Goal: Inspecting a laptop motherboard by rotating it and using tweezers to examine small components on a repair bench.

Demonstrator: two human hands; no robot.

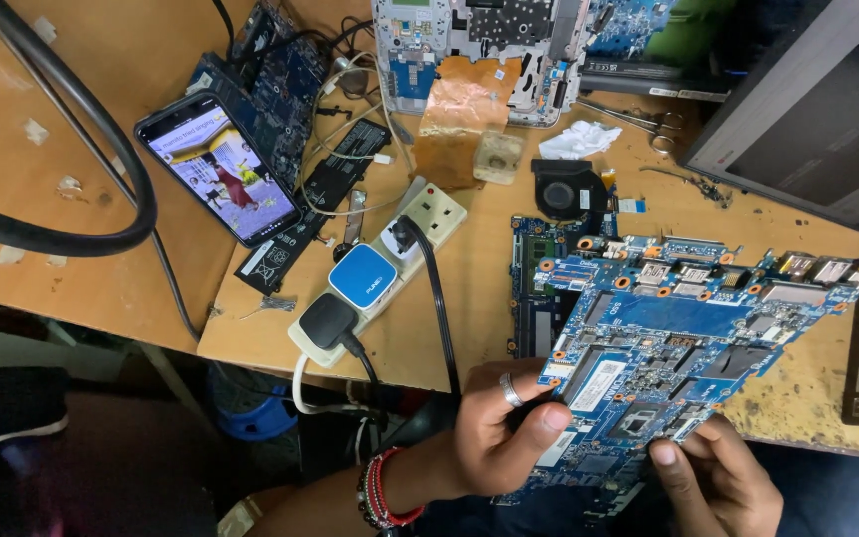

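The blue circuit board (668, 338) hides both hands' fingers (534, 423) underneath.

Glossy blue circuit board (678, 328), scuffed wooden table (469, 288)

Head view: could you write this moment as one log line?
left hand: grips blue laptop motherboard | right hand: holds its lower edge | board: lifted above wooden bench | nearby: power strip, phone

Two hands (509, 428) (713, 482), one blue circuit board (678, 338), one phone (219, 169), one power strip (380, 268), one scissors (648, 121).
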